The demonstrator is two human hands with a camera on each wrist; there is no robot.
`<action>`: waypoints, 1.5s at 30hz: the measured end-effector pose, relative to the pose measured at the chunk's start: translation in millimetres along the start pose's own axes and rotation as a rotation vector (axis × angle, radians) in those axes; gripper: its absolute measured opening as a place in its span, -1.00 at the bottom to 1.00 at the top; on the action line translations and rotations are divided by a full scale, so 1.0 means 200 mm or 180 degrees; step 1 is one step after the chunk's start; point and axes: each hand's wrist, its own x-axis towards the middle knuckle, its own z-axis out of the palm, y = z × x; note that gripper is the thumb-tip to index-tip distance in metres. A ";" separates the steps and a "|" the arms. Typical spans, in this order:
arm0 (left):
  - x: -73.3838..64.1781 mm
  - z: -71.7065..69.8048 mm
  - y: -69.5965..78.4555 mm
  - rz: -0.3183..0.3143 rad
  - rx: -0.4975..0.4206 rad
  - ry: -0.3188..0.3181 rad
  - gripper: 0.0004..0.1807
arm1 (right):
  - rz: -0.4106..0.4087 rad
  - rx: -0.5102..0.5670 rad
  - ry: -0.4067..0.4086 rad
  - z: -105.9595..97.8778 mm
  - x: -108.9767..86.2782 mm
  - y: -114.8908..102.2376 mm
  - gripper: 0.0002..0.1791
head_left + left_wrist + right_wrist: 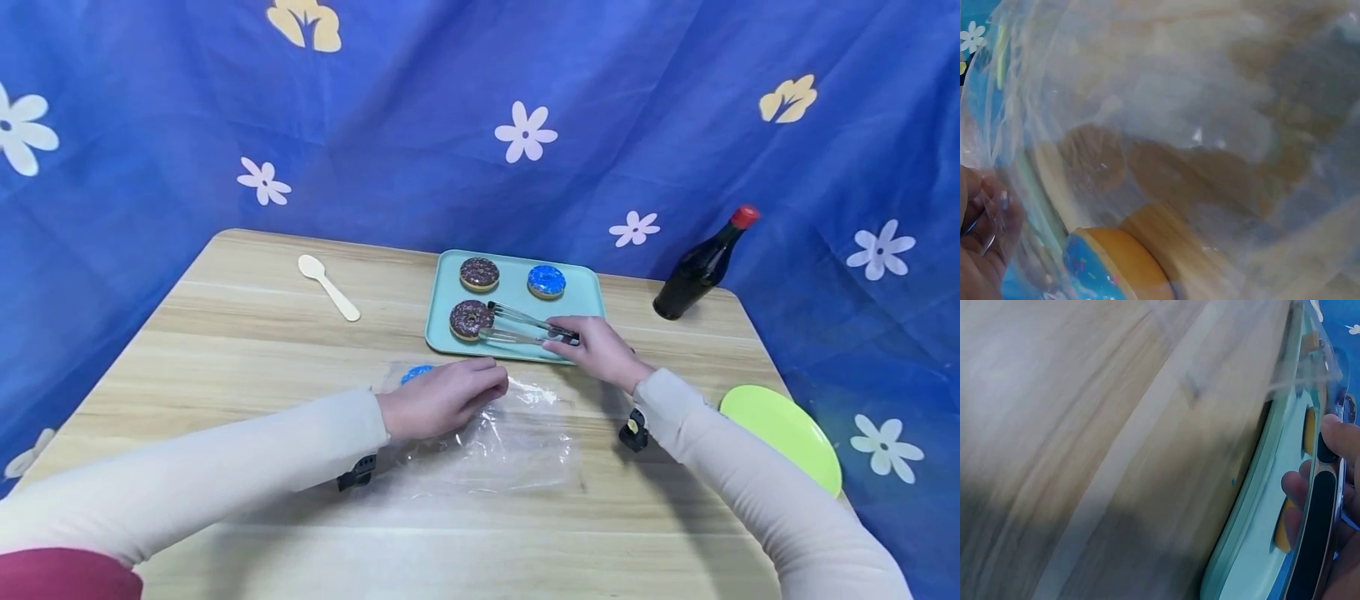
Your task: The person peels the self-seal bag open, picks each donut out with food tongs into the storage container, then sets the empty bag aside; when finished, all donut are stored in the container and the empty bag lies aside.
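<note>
My left hand (444, 400) pinches the edge of a clear plastic bag (517, 446) spread on the table. A blue-iced donut (415, 373) shows partly behind that hand; in the left wrist view this donut (1125, 265) appears through the bag's film. With my right hand (600, 350) I grip black-handled metal tongs (521, 321). The tips of the tongs are at the right side of a chocolate donut (467, 320) near the front of a mint-green tray (517, 353); whether they clamp it I cannot tell. Also on the tray are another chocolate donut (479, 273) and a blue donut (547, 282).
A white spoon (330, 288) lies at the back left. At the back right stands a dark bottle (693, 273) with a red cap. A lime-green plate (783, 433) sits along the right edge of the wooden table (300, 517). Behind hangs a blue flowered cloth (420, 125).
</note>
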 end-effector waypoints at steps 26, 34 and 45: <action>0.03 -0.05 -0.01 0.0024 -0.0385 -0.0055 -0.93 | 0.0019 0.0139 -0.0089 0.01 0.02 0.01 -0.48; 0.03 -0.07 -0.02 0.0070 -0.0485 -0.0142 -0.87 | 0.0053 0.0161 -0.0025 -0.07 -0.05 0.02 -0.49; 0.04 -0.10 -0.01 -0.0032 -0.0513 -0.0197 -0.90 | 0.0081 0.0236 -0.0025 -0.27 -0.30 0.10 -0.56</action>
